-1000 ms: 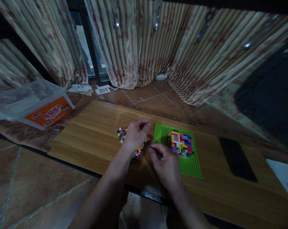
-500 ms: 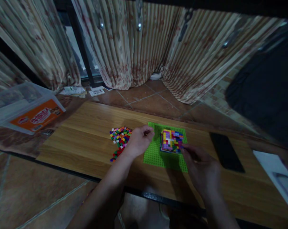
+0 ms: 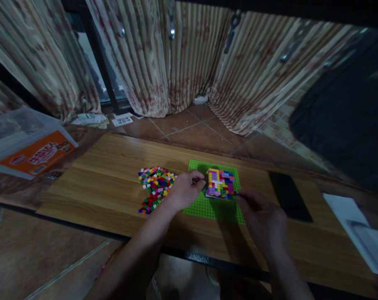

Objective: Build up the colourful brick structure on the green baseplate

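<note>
A block of multicoloured toy bricks (image 3: 219, 183) stands on a green studded baseplate (image 3: 198, 208). My left hand (image 3: 189, 188) is over the plate's left side, just left of the block. Its thumb and fingers are pinched together, with a small yellowish spot between them that is too small to name. At the block's near right corner, my right hand (image 3: 265, 221) has thumb and forefinger closed on a small dark blue brick (image 3: 236, 193). Whether that brick touches the block I cannot tell. Loose bricks (image 3: 154, 183) in many colours lie in a pile left of the plate, partly behind my left hand.
The wooden table (image 3: 91, 179) carries a black flat slab (image 3: 290, 196) on the right, with white sheets (image 3: 351, 225) beyond it. A clear plastic box (image 3: 35, 154) with an orange label stands at the left. Curtains (image 3: 189, 62) hang behind the table.
The view has shifted slightly to the right. My left hand has moved closer to the brick block. My right hand stays near the block's right corner, and the dark blue brick now shows at its fingertips.
</note>
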Demonstrator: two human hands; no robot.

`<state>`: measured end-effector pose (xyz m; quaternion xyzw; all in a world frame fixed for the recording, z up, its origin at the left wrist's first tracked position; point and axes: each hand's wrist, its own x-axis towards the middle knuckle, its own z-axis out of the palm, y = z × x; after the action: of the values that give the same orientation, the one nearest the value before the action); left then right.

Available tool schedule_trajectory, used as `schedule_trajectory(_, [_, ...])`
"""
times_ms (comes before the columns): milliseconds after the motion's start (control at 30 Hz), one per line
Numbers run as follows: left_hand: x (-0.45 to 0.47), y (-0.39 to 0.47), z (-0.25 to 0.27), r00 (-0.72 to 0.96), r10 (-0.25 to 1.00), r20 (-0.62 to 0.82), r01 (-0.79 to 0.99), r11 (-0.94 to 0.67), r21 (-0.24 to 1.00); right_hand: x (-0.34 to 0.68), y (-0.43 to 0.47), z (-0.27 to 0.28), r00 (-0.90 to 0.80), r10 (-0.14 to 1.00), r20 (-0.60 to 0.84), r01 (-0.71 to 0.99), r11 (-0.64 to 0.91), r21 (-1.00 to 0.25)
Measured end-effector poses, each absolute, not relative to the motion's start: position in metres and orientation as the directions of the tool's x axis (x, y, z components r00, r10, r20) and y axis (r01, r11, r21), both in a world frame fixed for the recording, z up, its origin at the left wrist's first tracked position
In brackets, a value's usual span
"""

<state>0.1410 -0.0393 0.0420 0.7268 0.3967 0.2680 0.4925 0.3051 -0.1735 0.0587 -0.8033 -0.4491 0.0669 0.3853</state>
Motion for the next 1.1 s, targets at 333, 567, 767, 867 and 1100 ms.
schedule_trajectory(333, [0.141,-0.042,0.043,0.57,0.822,-0.016,0.345,-0.221,0.912,0.29,-0.163,0.044,0.478,0.827,0.296,0.735,-0.192,-0.65])
schedule_trajectory(567, [0.142,-0.042,0.043,0.577,0.817,-0.005,0.349,-0.241,0.906,0.285,-0.158,0.044,0.475,0.819,0.322,0.775,-0.217,-0.593])
schedule_trajectory(767, [0.141,-0.043,0.044,0.573,0.82,-0.001,0.355,-0.247,0.902,0.285,-0.156,0.043,0.528,0.795,0.299,0.728,-0.242,-0.642])
schedule_trajectory(867, [0.141,-0.044,0.046,0.57,0.822,-0.006,0.367,-0.248,0.897,0.285,-0.158,0.045,0.528,0.806,0.267,0.722,-0.261,-0.64])
schedule_trajectory(1100, [0.142,-0.044,0.049,0.58,0.814,-0.007,0.379,-0.263,0.887,0.288,-0.159,0.049,0.577,0.788,0.212,0.641,-0.276,-0.716])
